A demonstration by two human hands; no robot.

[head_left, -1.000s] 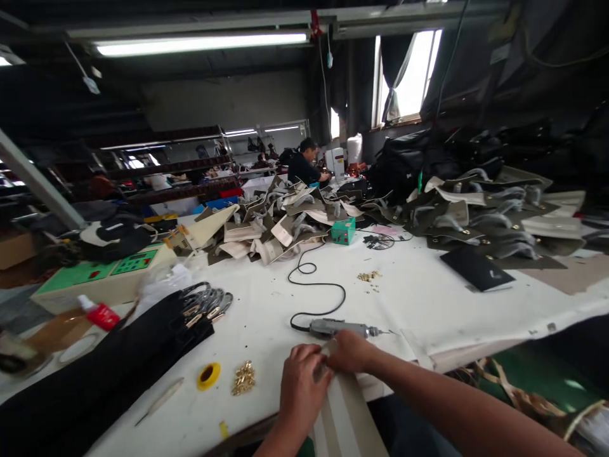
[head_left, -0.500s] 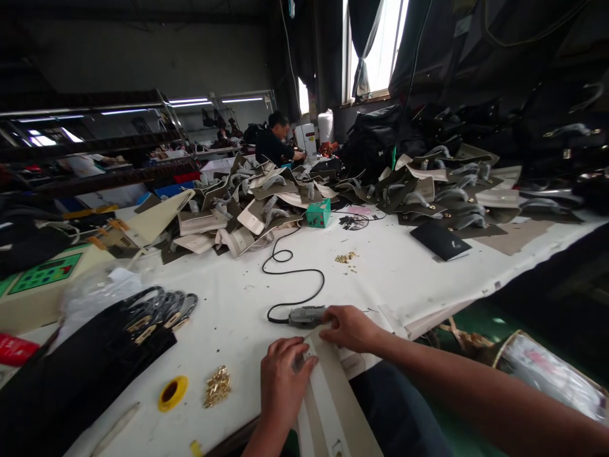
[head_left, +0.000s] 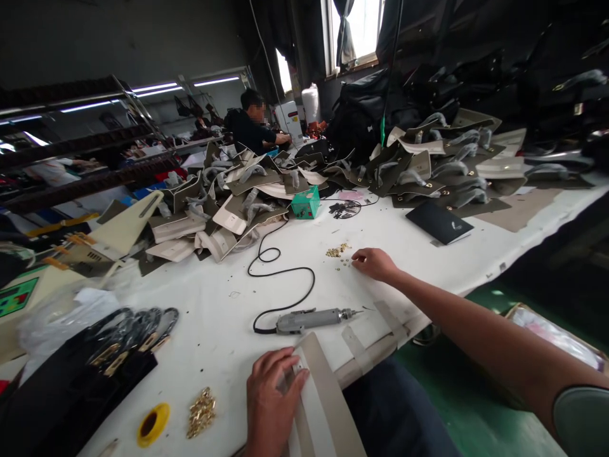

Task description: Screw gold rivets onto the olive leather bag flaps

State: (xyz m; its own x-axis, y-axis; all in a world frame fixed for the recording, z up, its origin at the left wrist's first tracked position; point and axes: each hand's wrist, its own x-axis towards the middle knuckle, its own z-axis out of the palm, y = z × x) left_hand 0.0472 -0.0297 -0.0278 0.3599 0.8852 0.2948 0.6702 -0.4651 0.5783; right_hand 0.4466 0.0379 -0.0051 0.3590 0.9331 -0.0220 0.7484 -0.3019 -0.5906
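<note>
My left hand (head_left: 273, 397) is closed on the upper end of a beige-and-taupe leather bag panel (head_left: 328, 403) at the table's front edge, thumb and fingers around a small hole. Across the table, my right hand (head_left: 375, 263) is beside a scatter of small gold-coloured metal rings (head_left: 339, 251). Its fingertips are pinched together at the tabletop; whatever they may hold is too small to make out. Between the hands lies a grey electric screwdriver (head_left: 311, 319), its bit pointing right.
A black cable (head_left: 311, 279) winds back from the screwdriver to a green box (head_left: 305, 203). Brass pieces (head_left: 202, 412) and a yellow tape roll (head_left: 153, 425) lie front left, near black bags (head_left: 85, 387). Bag panels (head_left: 257, 184) are heaped behind; a person (head_left: 250, 124) sits beyond.
My right hand has left the panel and moved forward to the small gold rings, leaving the screwdriver in full view. The left hand keeps hold of the panel. The view has shifted slightly.
</note>
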